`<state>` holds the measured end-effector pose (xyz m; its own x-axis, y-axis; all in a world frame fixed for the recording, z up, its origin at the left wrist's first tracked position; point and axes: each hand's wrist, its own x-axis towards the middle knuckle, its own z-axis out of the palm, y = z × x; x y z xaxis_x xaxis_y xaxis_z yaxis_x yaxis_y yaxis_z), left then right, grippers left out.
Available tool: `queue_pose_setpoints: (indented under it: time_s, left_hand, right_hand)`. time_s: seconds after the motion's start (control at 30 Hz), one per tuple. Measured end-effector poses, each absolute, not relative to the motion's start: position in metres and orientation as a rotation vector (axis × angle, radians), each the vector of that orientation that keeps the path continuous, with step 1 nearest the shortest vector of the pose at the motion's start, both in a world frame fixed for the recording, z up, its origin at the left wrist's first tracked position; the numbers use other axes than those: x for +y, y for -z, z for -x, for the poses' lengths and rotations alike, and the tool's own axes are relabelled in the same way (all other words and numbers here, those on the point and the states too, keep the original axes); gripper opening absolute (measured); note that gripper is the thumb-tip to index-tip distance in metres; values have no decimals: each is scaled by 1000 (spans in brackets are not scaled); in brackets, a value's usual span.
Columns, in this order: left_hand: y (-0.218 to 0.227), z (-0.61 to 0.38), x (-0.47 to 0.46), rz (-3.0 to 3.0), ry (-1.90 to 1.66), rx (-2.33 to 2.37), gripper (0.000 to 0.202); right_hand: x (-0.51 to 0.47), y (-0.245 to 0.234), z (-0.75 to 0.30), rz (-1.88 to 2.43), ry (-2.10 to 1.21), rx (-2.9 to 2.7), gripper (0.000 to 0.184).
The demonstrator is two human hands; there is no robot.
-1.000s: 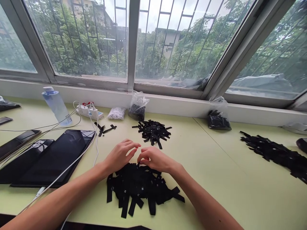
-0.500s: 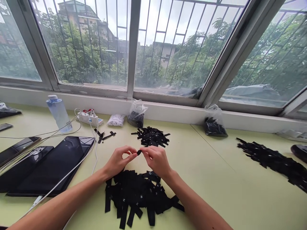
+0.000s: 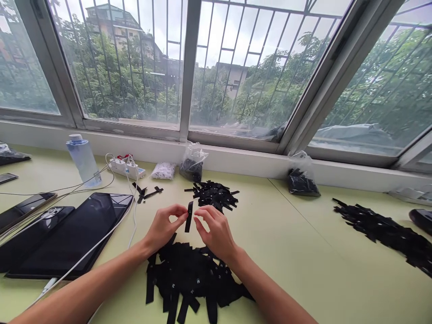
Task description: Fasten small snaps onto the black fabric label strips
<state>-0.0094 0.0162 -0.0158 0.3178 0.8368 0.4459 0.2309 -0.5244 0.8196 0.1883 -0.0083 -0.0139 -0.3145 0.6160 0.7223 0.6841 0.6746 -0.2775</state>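
My left hand [image 3: 164, 226] pinches one black fabric strip [image 3: 189, 217] and holds it upright above the table. My right hand [image 3: 216, 231] hovers just to the strip's right with its fingers spread and not closed on it. Both hands are over a near pile of black strips [image 3: 189, 276] with small white letters. A second, smaller pile of black strips [image 3: 213, 195] lies farther back, just beyond the hands.
On the left lie a dark tablet [image 3: 72, 229], phones [image 3: 25, 206], white cables and a power strip [image 3: 127, 168], with a water bottle [image 3: 83, 159] behind. Plastic bags [image 3: 192, 164] sit by the window sill. Another long heap of black strips [image 3: 388, 231] lies far right.
The hands rose from the near pile with one strip. It was pinched between both hands half a second ago; now the left hand holds it upright and the right hand has opened.
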Motion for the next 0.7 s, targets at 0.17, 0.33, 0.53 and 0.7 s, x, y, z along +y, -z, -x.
queue_pose_setpoints:
  time_s: [0.17,0.33,0.53,0.7]
  left_hand:
    - [14,10,14,-2030,-1206,986,16]
    - [13,7,9,-2100,-1192,981,12]
    - [13,7,9,-2183,-1232,991,9]
    - [12,8,9,-2250,-1226,940,7]
  right_hand:
    - [-9,16,-186,1007,151,-2071,18]
    - [-8,18,-185,1031,102,-2059,17]
    - [-9,20,-182,1038,-12,-2018,14]
    - [-7,22,-183,1010,-73,-2041,21]
